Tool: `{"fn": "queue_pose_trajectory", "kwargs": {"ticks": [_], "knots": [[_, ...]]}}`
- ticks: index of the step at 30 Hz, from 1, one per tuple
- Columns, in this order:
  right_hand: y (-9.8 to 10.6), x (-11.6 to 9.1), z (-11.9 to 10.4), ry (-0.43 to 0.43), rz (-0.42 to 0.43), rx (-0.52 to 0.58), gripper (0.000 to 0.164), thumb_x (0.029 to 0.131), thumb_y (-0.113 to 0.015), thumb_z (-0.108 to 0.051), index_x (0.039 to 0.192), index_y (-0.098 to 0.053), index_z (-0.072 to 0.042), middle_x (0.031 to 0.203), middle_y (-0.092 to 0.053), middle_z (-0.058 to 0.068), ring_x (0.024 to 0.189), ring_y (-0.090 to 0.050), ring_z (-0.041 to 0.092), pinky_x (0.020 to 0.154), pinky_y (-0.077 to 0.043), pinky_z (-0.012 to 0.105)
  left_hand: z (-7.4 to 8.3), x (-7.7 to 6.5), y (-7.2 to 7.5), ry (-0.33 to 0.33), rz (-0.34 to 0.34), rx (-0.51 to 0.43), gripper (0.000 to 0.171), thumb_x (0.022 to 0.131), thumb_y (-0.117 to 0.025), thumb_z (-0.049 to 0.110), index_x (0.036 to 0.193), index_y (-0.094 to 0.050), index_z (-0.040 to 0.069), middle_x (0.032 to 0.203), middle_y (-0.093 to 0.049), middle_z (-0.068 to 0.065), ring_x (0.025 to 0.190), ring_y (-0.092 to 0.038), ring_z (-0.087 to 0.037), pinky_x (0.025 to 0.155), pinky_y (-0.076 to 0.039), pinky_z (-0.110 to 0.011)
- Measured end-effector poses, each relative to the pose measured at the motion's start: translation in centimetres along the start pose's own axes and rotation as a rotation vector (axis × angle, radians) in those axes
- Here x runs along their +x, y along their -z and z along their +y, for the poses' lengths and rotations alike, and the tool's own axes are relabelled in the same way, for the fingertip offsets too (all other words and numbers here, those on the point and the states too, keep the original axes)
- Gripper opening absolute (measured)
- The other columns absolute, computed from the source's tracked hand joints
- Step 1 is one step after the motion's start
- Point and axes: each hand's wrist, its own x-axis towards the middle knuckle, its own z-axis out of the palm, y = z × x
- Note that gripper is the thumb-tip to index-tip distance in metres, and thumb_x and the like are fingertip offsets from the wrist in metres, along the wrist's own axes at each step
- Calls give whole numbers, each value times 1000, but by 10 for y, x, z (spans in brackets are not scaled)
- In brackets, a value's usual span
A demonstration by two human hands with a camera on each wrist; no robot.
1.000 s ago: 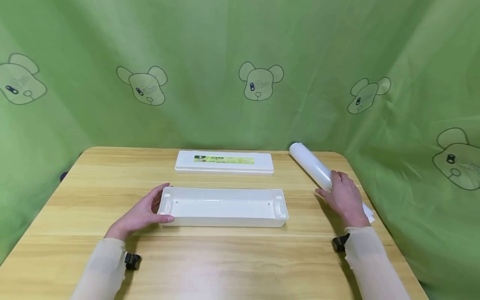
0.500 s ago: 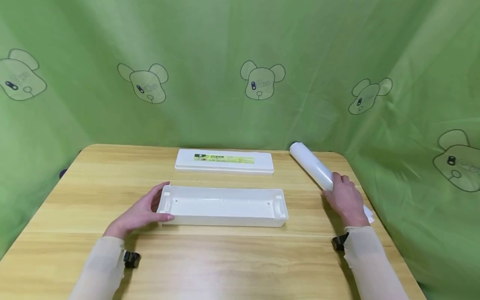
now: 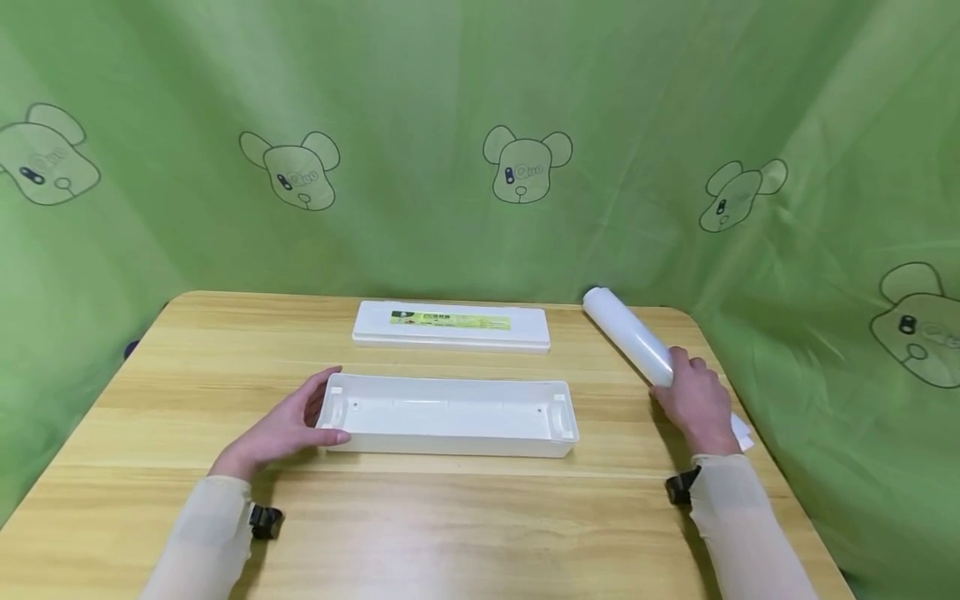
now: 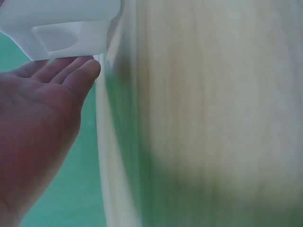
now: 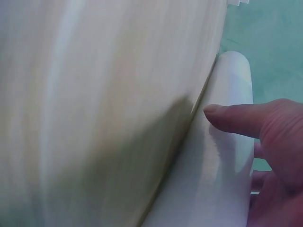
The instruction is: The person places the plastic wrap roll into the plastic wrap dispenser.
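Looks only partway: gripping left end of open box (image 3: 457, 444) mid-way across surface (image 3: 450, 525) with left hand (image 3: 281, 425), clasping white roll (image 3: 628, 335) at right with right hand (image 3: 693, 400), with lid (image 3: 452, 332) already off at far side and roll outside box.

The head view is bright and evenly lit; a pale glare lies on the near part of the wooden worktop (image 3: 420, 533), and soft shadows fall beside both sleeves (image 3: 198, 533). The small print on the label (image 3: 450, 320) is too blurred for reading. Both wrist views are dimmer, hazy and soft; in the right one, a dark shadow spreads beside the white roll (image 5: 203, 189).
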Motion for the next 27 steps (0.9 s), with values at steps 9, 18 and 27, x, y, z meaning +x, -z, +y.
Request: {"fn": "queue_pose_trajectory", "kwargs": {"ticks": [9,18,27], "knots": [[5,2,2,21,-22,14,60,81,-76,-17,123,-46,15,101,-50,36,86,-55,53,68,-47,65,0,0,-1,6,-2,-9,101,82,-81,12,156,-12,3,155,-22,-28,141,-23,-44,113,-21,-51],[5,1,5,-19,-19,56,66,79,-76,-20,131,-48,9,107,-53,32,93,-54,49,76,-45,65,0,-1,0,8,0,1,103,82,-81,15,156,-11,4,157,-19,-27,142,-20,-43,113,-19,-52],[13,-3,9,-30,-15,42,67,76,-76,-22,133,-51,2,108,-56,27,92,-56,45,68,-44,64,-1,-1,0,11,-1,5,102,82,-81,16,156,-11,5,158,-16,-26,143,-19,-43,114,-19,-52]]}}
